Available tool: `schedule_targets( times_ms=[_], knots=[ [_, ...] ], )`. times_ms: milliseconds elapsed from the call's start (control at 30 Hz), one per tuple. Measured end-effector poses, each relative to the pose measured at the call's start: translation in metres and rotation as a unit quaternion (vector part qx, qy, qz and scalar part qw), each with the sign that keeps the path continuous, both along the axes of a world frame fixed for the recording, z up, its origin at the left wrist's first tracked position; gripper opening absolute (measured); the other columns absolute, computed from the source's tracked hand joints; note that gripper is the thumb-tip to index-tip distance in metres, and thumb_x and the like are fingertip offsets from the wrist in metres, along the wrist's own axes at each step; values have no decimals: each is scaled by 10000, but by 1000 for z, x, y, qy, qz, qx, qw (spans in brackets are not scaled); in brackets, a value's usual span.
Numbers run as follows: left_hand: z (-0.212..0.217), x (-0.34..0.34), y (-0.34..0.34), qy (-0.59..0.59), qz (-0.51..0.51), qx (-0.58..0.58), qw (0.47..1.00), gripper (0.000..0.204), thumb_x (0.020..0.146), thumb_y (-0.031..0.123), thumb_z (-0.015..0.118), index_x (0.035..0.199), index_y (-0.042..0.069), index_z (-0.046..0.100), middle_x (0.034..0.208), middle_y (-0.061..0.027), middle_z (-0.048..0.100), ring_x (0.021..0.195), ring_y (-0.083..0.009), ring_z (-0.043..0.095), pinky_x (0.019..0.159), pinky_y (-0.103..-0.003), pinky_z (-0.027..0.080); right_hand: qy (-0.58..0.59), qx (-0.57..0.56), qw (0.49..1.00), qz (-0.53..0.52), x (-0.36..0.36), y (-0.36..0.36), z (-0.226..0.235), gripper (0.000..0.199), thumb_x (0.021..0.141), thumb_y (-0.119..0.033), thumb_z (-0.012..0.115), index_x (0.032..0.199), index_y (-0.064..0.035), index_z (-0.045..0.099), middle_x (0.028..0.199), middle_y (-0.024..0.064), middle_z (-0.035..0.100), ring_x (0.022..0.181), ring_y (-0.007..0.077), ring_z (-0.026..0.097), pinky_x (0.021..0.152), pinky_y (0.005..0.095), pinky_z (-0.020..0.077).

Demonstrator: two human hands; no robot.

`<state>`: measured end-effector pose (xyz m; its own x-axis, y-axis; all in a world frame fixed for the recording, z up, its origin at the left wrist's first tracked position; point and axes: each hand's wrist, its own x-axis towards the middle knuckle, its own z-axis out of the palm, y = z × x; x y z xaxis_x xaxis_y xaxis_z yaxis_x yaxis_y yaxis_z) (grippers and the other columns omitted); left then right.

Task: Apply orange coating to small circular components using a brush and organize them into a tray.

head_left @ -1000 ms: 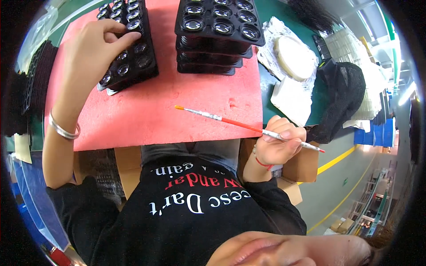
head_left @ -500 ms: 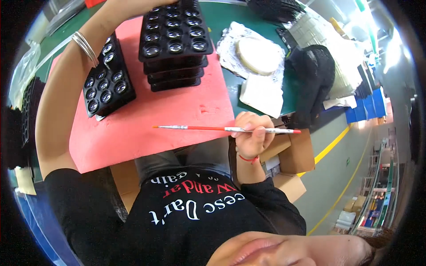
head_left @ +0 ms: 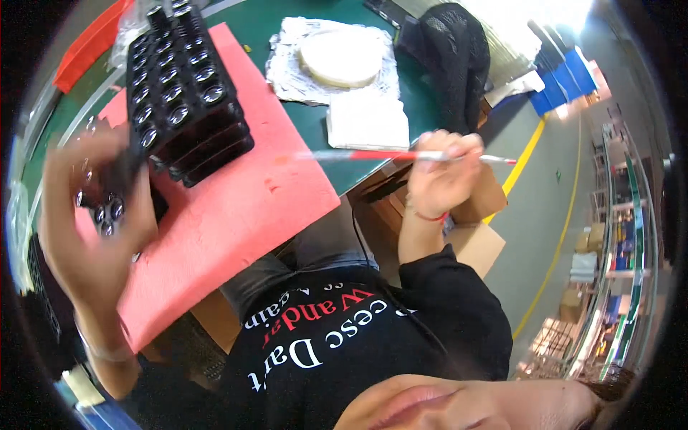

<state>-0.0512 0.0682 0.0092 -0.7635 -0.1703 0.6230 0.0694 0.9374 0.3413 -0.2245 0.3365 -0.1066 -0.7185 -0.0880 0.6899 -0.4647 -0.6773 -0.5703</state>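
Note:
My right hand (head_left: 446, 172) grips a thin paintbrush (head_left: 383, 155) with a red and white handle. Its blurred tip points left, over the pink foam pad (head_left: 269, 229). On the left, my left hand (head_left: 89, 208), smeared by motion, curls its fingers and thumb around a black tray (head_left: 100, 208) of clear round lenses. Part of this tray is hidden by the hand. Just right of that hand stands a stack of black lens trays (head_left: 183, 118) on the pad, the top one full of shiny round lenses.
On the green table (head_left: 236, 18), crumpled foil (head_left: 283, 61) lies under a round pale disc (head_left: 340, 57), beside folded white cloths (head_left: 367, 122). A black mesh item (head_left: 455, 57) is at the back right. An orange-red bin (head_left: 89, 46) stands far left, and an open cardboard box (head_left: 476, 247) below the table's right.
The view has swung right, so the pad and stack appear further left. My left hand has come from behind the stack to the left tray. The brush stays in my right hand.

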Motion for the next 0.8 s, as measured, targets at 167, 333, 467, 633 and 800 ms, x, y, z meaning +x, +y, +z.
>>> schedule_targets(
  times_ms=[167,333,467,633,800],
  knots=[
    [-48,62,39,-86,-29,120,989,348,495,-29,620,827,27,534,786,-106,567,657,-196,525,579,-252,419,11,79,973,-216,-42,15,16,320,905,-289,378,815,-7,498,652,94,499,553,155,462,543,269,375],
    [-95,76,36,-63,122,332,933,234,617,-12,590,843,-8,529,777,-61,539,675,-123,505,613,-226,412,66,192,936,-287,-50,2,26,256,904,-169,395,808,20,537,651,72,576,599,112,534,590,219,421],
    [-102,74,35,21,136,308,941,239,620,-5,604,846,-7,528,728,-57,524,637,-135,490,614,-231,403,101,215,922,-307,-51,-7,27,241,902,-171,406,821,13,538,667,71,581,621,111,548,601,211,421],
    [-93,67,34,-64,127,216,966,234,586,0,625,806,25,551,690,-52,512,542,-142,446,497,-241,344,91,271,910,-300,-47,-18,29,310,908,-230,395,819,35,531,662,106,572,610,153,554,601,239,445],
    [-95,68,35,-60,127,231,963,241,581,-3,626,808,22,550,684,-57,511,546,-146,448,503,-241,349,79,301,901,-303,-48,-12,29,302,907,-225,397,813,29,531,642,97,558,599,147,536,596,240,434]
  ],
)
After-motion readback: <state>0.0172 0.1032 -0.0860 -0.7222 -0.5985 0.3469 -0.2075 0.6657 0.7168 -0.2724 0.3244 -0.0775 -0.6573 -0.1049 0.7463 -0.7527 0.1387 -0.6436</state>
